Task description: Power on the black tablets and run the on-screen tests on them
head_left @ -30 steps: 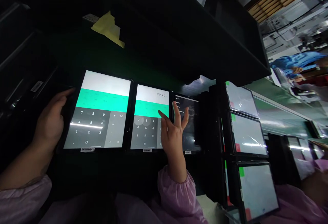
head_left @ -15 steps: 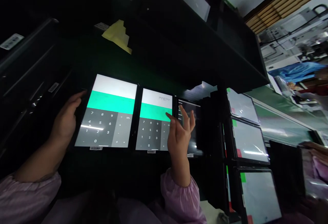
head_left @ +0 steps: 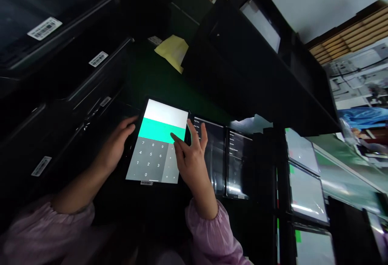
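Observation:
A lit tablet (head_left: 150, 154) lies in front of me, its screen showing a calculator with a white top, a green band and grey keys. Over its right side is my right hand (head_left: 194, 162), index finger stretched to the green band and the other fingers spread. Whether that fingertip touches the glass I cannot tell. My left hand (head_left: 113, 146) rests by the tablet's left edge, fingers extended and holding nothing. Right of my right hand lies a dark-screened tablet (head_left: 216, 156) with a text menu, partly covered by the fingers. Beside it is another menu tablet (head_left: 238, 164).
Several dark tablets with barcode labels (head_left: 98, 59) stand at the left. A yellow paper piece (head_left: 174, 51) lies behind, next to a large black box (head_left: 242, 63). At the right are several pale-screened tablets (head_left: 307, 192) with green corners.
The middle tablet's screen has gone from calculator to a dark text menu. My right hand has moved left, onto the left tablet. The view has shifted, so things appear farther right.

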A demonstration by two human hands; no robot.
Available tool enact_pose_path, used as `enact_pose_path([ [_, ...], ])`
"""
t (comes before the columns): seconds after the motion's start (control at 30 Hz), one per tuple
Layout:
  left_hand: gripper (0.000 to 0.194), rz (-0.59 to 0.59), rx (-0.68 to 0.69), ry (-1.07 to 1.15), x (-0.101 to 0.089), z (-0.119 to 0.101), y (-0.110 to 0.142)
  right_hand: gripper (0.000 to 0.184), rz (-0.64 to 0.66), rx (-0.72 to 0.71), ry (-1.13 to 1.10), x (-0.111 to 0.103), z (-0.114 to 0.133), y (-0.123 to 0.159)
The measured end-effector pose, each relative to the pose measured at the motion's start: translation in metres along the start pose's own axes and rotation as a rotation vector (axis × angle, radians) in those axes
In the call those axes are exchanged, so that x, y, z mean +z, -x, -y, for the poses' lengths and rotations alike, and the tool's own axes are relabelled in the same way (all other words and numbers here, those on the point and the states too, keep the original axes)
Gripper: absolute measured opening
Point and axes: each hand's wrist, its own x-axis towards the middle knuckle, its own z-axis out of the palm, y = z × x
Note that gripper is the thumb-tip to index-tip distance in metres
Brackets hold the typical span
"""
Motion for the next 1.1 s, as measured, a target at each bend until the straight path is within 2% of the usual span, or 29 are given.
enact_pose_path([
  [0.2,0.05,-0.02,-0.04,-0.05,-0.001,0.0,0.003,0.038,-0.104,0.07,0.001,-0.003,-0.01,0.003],
  [0.43,0.059,0.06,0.011,0.123,0.0,-0.001,0.001,0.037,-0.028,-0.015,0.016,0.0,-0.001,0.002],
  [0.67,0.072,0.058,-0.035,0.069,0.002,-0.004,0.004,0.039,-0.098,0.043,-0.018,-0.005,-0.007,0.004],
  [0.73,0.074,0.064,-0.03,0.039,0.002,-0.005,0.004,0.037,-0.075,-0.03,-0.04,-0.006,-0.001,0.005],
  [0.83,0.075,0.058,-0.023,0.005,0.002,-0.005,0.005,0.034,0.044,-0.16,-0.075,-0.004,0.014,0.006],
  [0.93,0.077,0.086,-0.021,-0.007,0.004,-0.004,0.005,0.035,0.128,-0.194,-0.073,-0.002,0.023,0.007],
  [1.0,0.082,0.102,-0.011,-0.053,0.005,-0.004,0.004,0.034,0.097,-0.175,-0.072,-0.004,0.022,0.007],
  [1.1,0.086,0.057,0.017,-0.152,0.005,-0.003,0.004,0.036,-0.051,-0.066,-0.085,-0.008,0.009,0.005],
])
